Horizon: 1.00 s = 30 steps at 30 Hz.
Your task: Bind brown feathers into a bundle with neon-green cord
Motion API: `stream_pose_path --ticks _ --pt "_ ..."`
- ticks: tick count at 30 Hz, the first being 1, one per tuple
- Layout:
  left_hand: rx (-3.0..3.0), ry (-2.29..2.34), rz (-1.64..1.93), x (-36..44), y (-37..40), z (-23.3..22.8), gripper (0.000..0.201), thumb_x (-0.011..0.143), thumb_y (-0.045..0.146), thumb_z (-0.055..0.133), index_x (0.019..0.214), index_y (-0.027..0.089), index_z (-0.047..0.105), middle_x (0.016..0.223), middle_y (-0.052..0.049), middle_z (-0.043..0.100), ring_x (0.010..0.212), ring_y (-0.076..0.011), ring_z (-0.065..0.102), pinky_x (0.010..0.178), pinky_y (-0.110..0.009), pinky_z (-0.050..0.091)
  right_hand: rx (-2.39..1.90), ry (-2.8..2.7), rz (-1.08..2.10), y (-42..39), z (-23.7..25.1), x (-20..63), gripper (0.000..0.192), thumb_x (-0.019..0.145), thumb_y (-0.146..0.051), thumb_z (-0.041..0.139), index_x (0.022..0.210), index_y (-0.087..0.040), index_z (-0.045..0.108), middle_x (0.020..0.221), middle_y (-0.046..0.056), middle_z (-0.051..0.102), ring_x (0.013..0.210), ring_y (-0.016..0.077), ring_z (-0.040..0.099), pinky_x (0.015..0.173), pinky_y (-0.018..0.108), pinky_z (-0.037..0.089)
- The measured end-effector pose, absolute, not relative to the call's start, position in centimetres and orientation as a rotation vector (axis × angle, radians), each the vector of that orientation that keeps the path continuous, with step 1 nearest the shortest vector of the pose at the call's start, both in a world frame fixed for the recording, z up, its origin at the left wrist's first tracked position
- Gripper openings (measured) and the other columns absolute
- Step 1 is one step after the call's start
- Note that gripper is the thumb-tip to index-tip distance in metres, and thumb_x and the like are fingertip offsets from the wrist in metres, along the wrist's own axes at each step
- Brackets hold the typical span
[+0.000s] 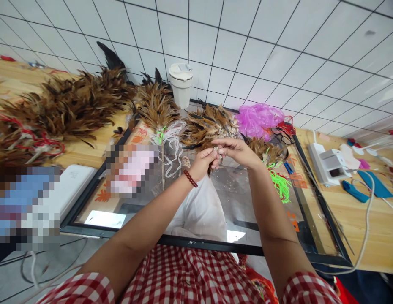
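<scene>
My left hand (205, 164), with a beaded bracelet (190, 178) at the wrist, is closed in a pinch on small feathers (209, 172). Their pale quill ends show at the fingertips, and a dark tip sticks out below. My right hand (237, 153) comes in from the other side, its thumb and fingertips meeting at the same quill ends. Just beyond both hands lies a heap of loose brown feathers (209, 124). Left of it is a feather duster (156, 105) with a stick handle and a green tie.
Under my hands is a black-framed glass top (146, 211). A white cup (181, 84) stands near the tiled wall. Around lie a pink plastic bag (260, 118), green string (279, 185), white ribbon (173, 156), more brown feather bundles (69, 105) and a white power strip (320, 162).
</scene>
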<state>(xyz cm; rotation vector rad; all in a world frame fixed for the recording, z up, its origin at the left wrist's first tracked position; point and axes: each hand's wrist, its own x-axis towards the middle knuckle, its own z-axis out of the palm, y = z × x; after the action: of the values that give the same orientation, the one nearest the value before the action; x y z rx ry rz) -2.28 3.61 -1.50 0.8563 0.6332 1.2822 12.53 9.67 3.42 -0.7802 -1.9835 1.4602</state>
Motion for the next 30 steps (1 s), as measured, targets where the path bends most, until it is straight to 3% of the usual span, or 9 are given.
stream_pose_path --ticks 7,11,15,21,25,28,30 --pt "0.823 0.531 1.111 -2.5 3.2 -1.0 0.042 0.066 0.049 0.076 0.063 0.014 0.053 0.047 0.006 0.041 0.041 -0.0045 0.036 0.048 -0.024 0.041 -0.692 -1.889 1.729 9.5 3.5 12.9 0.028 0.075 -0.035 0.073 0.095 -0.016 0.069 0.073 0.001 0.068 0.067 0.0119 0.063 0.067 0.026 0.051" --pt "0.842 0.569 1.132 -2.6 3.4 -1.3 0.039 0.065 0.048 0.077 0.067 0.013 0.058 0.052 0.004 0.05 0.044 -0.0062 0.044 0.052 -0.025 0.044 -0.72 -1.934 1.656 9.4 4.0 12.7 0.025 0.076 -0.038 0.072 0.08 -0.015 0.066 0.064 0.0 0.065 0.059 0.0107 0.061 0.061 0.024 0.049" --pt "0.878 0.665 1.204 -2.5 4.0 -1.6 0.04 0.065 0.05 0.076 0.075 0.012 0.066 0.069 -0.004 0.066 0.065 -0.0122 0.061 0.066 -0.026 0.048 -0.8 -1.945 1.571 9.4 4.2 12.6 0.027 0.079 -0.041 0.067 0.077 -0.016 0.061 0.055 -0.003 0.06 0.05 0.0107 0.057 0.056 0.025 0.047" --pt "0.909 0.802 1.295 -2.4 4.1 -1.5 0.035 0.068 0.046 0.075 0.075 0.012 0.068 0.068 -0.004 0.067 0.065 -0.0113 0.06 0.065 -0.023 0.047 -0.922 -1.992 1.341 9.1 4.0 11.6 0.022 0.08 -0.036 0.063 0.074 -0.016 0.061 0.053 -0.003 0.059 0.05 0.0113 0.056 0.059 0.027 0.046" --pt "0.802 0.845 1.388 -2.6 4.2 -1.3 0.028 0.07 0.039 0.075 0.068 0.014 0.064 0.063 -0.002 0.064 0.061 -0.0109 0.06 0.062 -0.023 0.048 -1.013 -1.966 1.214 9.3 3.6 11.3 0.02 0.08 -0.034 0.061 0.076 -0.015 0.065 0.061 0.001 0.064 0.058 0.0128 0.058 0.063 0.028 0.047" --pt "0.64 0.825 1.498 -2.9 4.6 -1.5 0.027 0.072 0.039 0.074 0.07 0.015 0.061 0.064 0.0 0.063 0.061 -0.0108 0.061 0.06 -0.023 0.049 -1.224 -2.136 0.875 10.0 3.3 12.3 0.01 0.074 -0.022 0.064 0.078 -0.015 0.07 0.078 0.004 0.07 0.072 0.0149 0.061 0.072 0.028 0.045" --pt "0.567 0.797 1.569 -3.1 4.9 -1.7 0.026 0.073 0.038 0.073 0.071 0.015 0.059 0.061 0.002 0.059 0.058 -0.0097 0.059 0.058 -0.023 0.049 -1.321 -2.394 0.668 10.5 3.0 13.2 0.016 0.07 -0.012 0.063 0.081 -0.016 0.073 0.084 0.005 0.071 0.079 0.0165 0.061 0.076 0.028 0.044"
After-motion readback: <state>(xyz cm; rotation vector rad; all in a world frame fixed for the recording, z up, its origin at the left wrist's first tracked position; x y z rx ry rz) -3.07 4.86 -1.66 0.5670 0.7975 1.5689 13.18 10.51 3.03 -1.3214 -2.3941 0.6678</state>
